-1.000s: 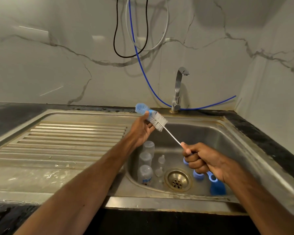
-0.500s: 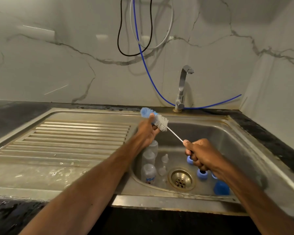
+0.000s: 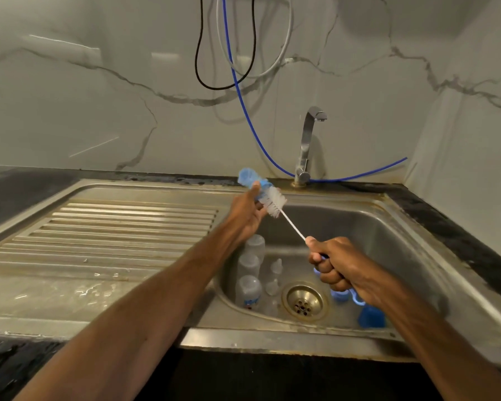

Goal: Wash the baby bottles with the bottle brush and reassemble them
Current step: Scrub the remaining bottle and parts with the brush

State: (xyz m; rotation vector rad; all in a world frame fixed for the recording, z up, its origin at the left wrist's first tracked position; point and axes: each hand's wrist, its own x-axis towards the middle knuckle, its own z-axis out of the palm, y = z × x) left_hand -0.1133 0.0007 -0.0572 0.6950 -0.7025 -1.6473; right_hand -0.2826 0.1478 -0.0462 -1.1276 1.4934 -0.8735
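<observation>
My right hand (image 3: 337, 263) grips the blue handle of the bottle brush (image 3: 275, 201), whose white bristles and blue sponge tip point up and left over the sink's back edge. My left hand (image 3: 248, 211) pinches the brush head between thumb and fingers, just behind the bristles. Three clear baby bottles (image 3: 248, 290) lie side by side at the left of the sink basin (image 3: 388, 241). Clear teats (image 3: 276, 269) stand beside them. Blue bottle rings and a blue cap (image 3: 372, 316) sit on the right of the drain, partly hidden by my right wrist.
The drain (image 3: 305, 302) is in the middle of the basin floor. A chrome tap (image 3: 308, 146) stands behind the sink, spout turned right, no water running. A ribbed, wet draining board (image 3: 104, 233) lies to the left. A blue hose and cables hang on the marble wall.
Both hands and the brush stay in much the same pose; my left thumb has shifted slightly along the brush head. The view has drifted a little.
</observation>
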